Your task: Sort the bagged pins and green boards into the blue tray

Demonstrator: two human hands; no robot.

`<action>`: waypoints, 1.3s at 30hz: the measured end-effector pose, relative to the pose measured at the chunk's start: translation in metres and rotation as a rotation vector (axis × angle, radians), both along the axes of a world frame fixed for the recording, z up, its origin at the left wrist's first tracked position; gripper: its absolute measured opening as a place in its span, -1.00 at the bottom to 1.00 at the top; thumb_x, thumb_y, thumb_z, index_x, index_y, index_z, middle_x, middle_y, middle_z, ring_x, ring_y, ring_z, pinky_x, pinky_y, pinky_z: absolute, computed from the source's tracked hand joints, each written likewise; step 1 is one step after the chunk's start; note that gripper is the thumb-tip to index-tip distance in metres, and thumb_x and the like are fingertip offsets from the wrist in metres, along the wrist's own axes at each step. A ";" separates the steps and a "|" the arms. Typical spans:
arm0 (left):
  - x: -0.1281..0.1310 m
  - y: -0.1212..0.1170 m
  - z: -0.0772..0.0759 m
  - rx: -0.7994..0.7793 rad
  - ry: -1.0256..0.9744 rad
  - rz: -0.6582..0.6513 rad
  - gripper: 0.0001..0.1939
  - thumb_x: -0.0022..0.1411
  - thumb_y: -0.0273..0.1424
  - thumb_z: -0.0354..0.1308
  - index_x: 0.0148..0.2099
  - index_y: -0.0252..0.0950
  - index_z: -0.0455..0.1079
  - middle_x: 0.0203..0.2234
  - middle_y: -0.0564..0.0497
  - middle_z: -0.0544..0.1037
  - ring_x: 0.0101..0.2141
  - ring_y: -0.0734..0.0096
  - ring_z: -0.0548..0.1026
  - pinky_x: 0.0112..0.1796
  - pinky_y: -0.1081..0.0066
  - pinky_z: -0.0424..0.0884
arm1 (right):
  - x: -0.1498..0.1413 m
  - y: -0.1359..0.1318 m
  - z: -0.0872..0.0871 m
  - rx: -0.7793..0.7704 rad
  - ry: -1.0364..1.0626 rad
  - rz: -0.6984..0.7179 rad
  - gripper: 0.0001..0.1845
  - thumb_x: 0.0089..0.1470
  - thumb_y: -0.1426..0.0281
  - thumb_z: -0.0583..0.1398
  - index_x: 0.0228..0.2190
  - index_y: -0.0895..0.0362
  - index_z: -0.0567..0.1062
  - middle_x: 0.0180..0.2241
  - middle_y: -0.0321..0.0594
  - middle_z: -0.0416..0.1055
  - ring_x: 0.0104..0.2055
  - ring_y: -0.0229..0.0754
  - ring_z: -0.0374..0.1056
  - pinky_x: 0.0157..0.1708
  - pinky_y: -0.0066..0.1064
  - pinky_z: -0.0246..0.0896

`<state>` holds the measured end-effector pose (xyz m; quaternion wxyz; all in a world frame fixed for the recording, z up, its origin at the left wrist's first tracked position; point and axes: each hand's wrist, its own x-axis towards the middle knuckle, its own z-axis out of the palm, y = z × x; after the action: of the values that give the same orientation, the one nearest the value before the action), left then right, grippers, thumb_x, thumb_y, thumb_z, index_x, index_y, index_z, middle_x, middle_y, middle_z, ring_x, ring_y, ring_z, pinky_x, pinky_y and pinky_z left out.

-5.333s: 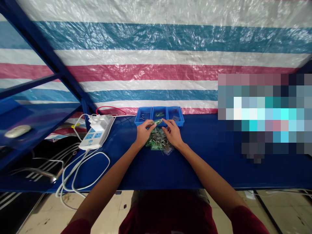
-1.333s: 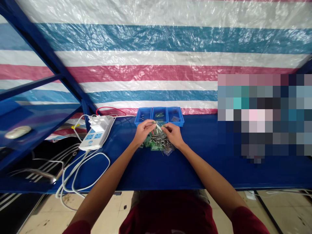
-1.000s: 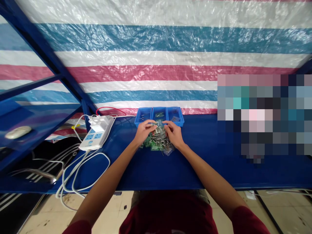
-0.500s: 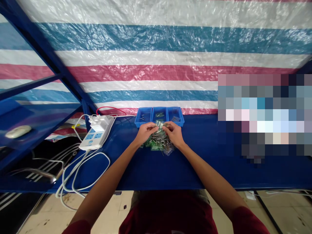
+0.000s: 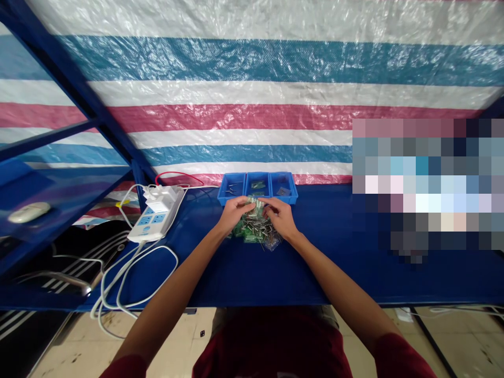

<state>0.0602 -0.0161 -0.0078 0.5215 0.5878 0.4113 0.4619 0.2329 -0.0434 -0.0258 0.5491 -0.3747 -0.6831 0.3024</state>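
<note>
My left hand (image 5: 235, 215) pinches a small clear-and-green plastic packet (image 5: 252, 202) between thumb and fingers, above the pile. At the packet's right side, my right hand (image 5: 280, 216) has its forefinger stretched toward the top edge, with the thumb apart below. Whether that fingertip touches the plastic is hard to see. Under both hands lies a pile of small metal pins or screws (image 5: 258, 227), mixed with green packets (image 5: 250, 237) and a clear bag (image 5: 272, 243). Just behind stand three joined blue bins (image 5: 256, 197); thin metal pieces, green packets and greyish flat pieces lie in them.
On the blue table (image 5: 252, 278), a white power strip (image 5: 155, 218) with plugged-in adapters stands at left, its white cable (image 5: 118, 283) looping over the front edge. A blue frame post (image 5: 114, 136) rises at left. Behind hangs a striped plastic sheet (image 5: 244, 115). The right side is pixelated.
My right thumb and forefinger have come apart, after both hands gripped the packet's two sides. The packet has shifted slightly left with my left hand.
</note>
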 end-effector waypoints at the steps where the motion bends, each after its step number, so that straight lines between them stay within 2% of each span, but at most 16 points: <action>1: 0.000 -0.001 0.001 -0.025 -0.024 0.000 -0.65 -0.06 -0.22 0.36 -0.27 -0.34 0.44 -0.50 0.03 0.53 -0.47 0.42 0.48 -0.39 0.43 0.39 | 0.000 0.000 0.000 0.034 -0.027 -0.006 -0.67 0.12 0.41 0.07 -0.13 0.05 0.54 -0.26 -0.18 0.41 -0.40 -0.26 0.36 -0.38 -0.38 0.35; 4: 0.001 -0.004 0.006 -0.081 -0.079 -0.017 -0.52 -0.08 -0.24 0.39 -0.11 -0.26 0.37 -0.59 0.12 0.47 -0.59 0.48 0.41 -0.54 0.48 0.34 | -0.001 0.001 -0.001 0.105 -0.105 -0.070 -0.74 0.10 0.35 0.14 -0.18 0.07 0.55 -0.11 -0.11 0.35 -0.30 -0.23 0.36 -0.36 -0.38 0.36; 6: 0.001 -0.006 0.008 -0.091 -0.071 -0.049 -0.56 -0.05 -0.19 0.37 -0.16 -0.27 0.37 -0.64 0.13 0.43 -0.64 0.50 0.37 -0.58 0.49 0.30 | -0.002 0.002 -0.001 0.111 -0.126 -0.108 -0.78 0.12 0.29 0.15 -0.25 0.08 0.55 -0.12 -0.10 0.36 -0.26 -0.19 0.36 -0.31 -0.37 0.36; 8: 0.001 -0.005 0.008 -0.063 -0.028 -0.040 -0.62 0.04 -0.09 0.28 -0.30 -0.31 0.40 -0.68 0.11 0.37 -0.66 0.51 0.33 -0.61 0.50 0.27 | -0.002 0.002 0.000 0.073 -0.115 -0.132 -0.78 0.13 0.25 0.14 -0.33 0.09 0.54 -0.22 -0.13 0.42 -0.26 -0.17 0.37 -0.28 -0.35 0.35; 11: -0.003 -0.001 0.007 0.073 0.061 0.095 -0.54 0.14 0.01 0.14 -0.40 -0.34 0.43 -0.67 0.08 0.33 -0.64 0.53 0.29 -0.63 0.52 0.22 | -0.001 0.003 0.000 -0.064 -0.043 -0.136 -0.74 0.11 0.19 0.15 -0.40 0.11 0.50 -0.45 -0.23 0.43 -0.42 -0.20 0.35 -0.36 -0.37 0.30; 13: -0.006 0.001 0.007 0.150 0.101 0.145 -0.52 0.16 0.02 0.11 -0.39 -0.34 0.46 -0.61 0.05 0.36 -0.58 0.51 0.32 -0.61 0.52 0.22 | -0.001 0.004 0.001 -0.158 0.010 -0.082 -0.73 0.07 0.17 0.17 -0.42 0.12 0.47 -0.57 -0.31 0.35 -0.54 -0.26 0.27 -0.47 -0.41 0.23; 15: -0.009 0.002 0.009 0.164 0.144 0.095 -0.52 0.15 0.02 0.11 -0.36 -0.34 0.48 -0.57 0.03 0.39 -0.54 0.47 0.34 -0.58 0.52 0.26 | 0.000 0.005 0.002 -0.217 0.039 -0.011 -0.71 0.05 0.15 0.19 -0.45 0.13 0.45 -0.64 -0.37 0.27 -0.61 -0.30 0.20 -0.54 -0.45 0.15; 18: -0.011 -0.001 0.012 0.173 0.252 0.000 -0.57 0.09 -0.02 0.19 -0.32 -0.34 0.49 -0.53 0.02 0.47 -0.50 0.44 0.38 -0.48 0.49 0.31 | 0.003 0.004 0.005 -0.270 0.051 0.089 -0.68 0.02 0.12 0.20 -0.47 0.14 0.43 -0.64 -0.39 0.28 -0.62 -0.34 0.19 -0.58 -0.48 0.12; 20: -0.011 -0.002 0.013 0.219 0.281 0.058 -0.61 0.11 -0.06 0.19 -0.35 -0.34 0.48 -0.52 0.01 0.49 -0.48 0.42 0.41 -0.41 0.47 0.34 | 0.006 0.003 0.008 -0.332 0.008 0.205 -0.67 0.00 0.11 0.22 -0.48 0.15 0.45 -0.66 -0.39 0.30 -0.64 -0.35 0.20 -0.61 -0.50 0.10; 23: -0.012 -0.002 0.014 0.295 0.260 0.242 -0.65 0.18 -0.12 0.13 -0.41 -0.33 0.46 -0.58 0.03 0.47 -0.51 0.44 0.41 -0.38 0.46 0.35 | 0.009 0.005 0.009 -0.439 -0.073 0.367 -0.66 -0.06 0.12 0.27 -0.51 0.16 0.48 -0.71 -0.39 0.30 -0.69 -0.37 0.17 -0.67 -0.52 0.07; 25: -0.014 0.000 0.013 0.316 0.254 0.326 -0.68 0.20 -0.17 0.12 -0.44 -0.31 0.45 -0.61 0.04 0.46 -0.53 0.46 0.40 -0.38 0.47 0.36 | 0.010 0.008 0.009 -0.458 0.051 0.272 -0.64 -0.07 0.09 0.27 -0.47 0.16 0.49 -0.66 -0.35 0.36 -0.69 -0.35 0.20 -0.69 -0.51 0.11; 27: -0.017 0.002 0.013 0.323 0.256 0.384 -0.70 0.20 -0.22 0.11 -0.46 -0.31 0.44 -0.62 0.05 0.45 -0.54 0.46 0.40 -0.39 0.47 0.36 | 0.009 0.012 0.007 -0.451 0.265 0.089 -0.59 -0.03 0.05 0.22 -0.34 0.15 0.49 -0.50 -0.24 0.49 -0.64 -0.31 0.31 -0.67 -0.48 0.21; 29: -0.019 0.004 0.012 0.328 0.259 0.411 -0.72 0.20 -0.25 0.10 -0.47 -0.30 0.44 -0.63 0.05 0.45 -0.54 0.46 0.41 -0.39 0.48 0.37 | 0.009 0.016 0.006 -0.463 0.351 -0.037 -0.55 0.02 0.06 0.18 -0.22 0.16 0.48 -0.34 -0.13 0.54 -0.61 -0.29 0.36 -0.65 -0.45 0.26; 33: -0.020 0.006 0.010 0.336 0.302 0.394 -0.72 0.19 -0.24 0.10 -0.45 -0.30 0.46 -0.62 0.05 0.47 -0.53 0.43 0.43 -0.38 0.47 0.38 | 0.016 0.017 0.005 -0.388 0.158 -0.219 -0.67 0.02 0.20 0.17 -0.25 0.17 0.51 -0.40 -0.17 0.55 -0.68 -0.31 0.27 -0.64 -0.43 0.22; 36: -0.020 0.005 0.008 0.367 0.399 0.335 -0.72 0.18 -0.22 0.10 -0.42 -0.30 0.47 -0.59 0.04 0.50 -0.51 0.40 0.44 -0.35 0.45 0.37 | 0.024 0.016 0.007 -0.252 -0.059 -0.372 -0.79 0.02 0.33 0.14 -0.37 0.14 0.55 -0.47 -0.23 0.53 -0.54 -0.23 0.36 -0.45 -0.39 0.28; 39: -0.019 0.004 0.005 0.439 0.519 0.271 -0.75 0.18 -0.24 0.10 -0.41 -0.28 0.48 -0.53 0.02 0.54 -0.48 0.38 0.44 -0.32 0.44 0.35 | 0.029 0.016 0.008 -0.227 -0.334 -0.468 -0.86 -0.02 0.41 0.16 -0.48 0.10 0.55 -0.47 -0.24 0.52 -0.42 -0.16 0.40 -0.35 -0.37 0.26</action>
<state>0.0417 -0.0116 -0.0025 0.1954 0.7235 0.4951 0.4396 0.2618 -0.0272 -0.0175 0.4387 -0.6252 -0.6210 0.1762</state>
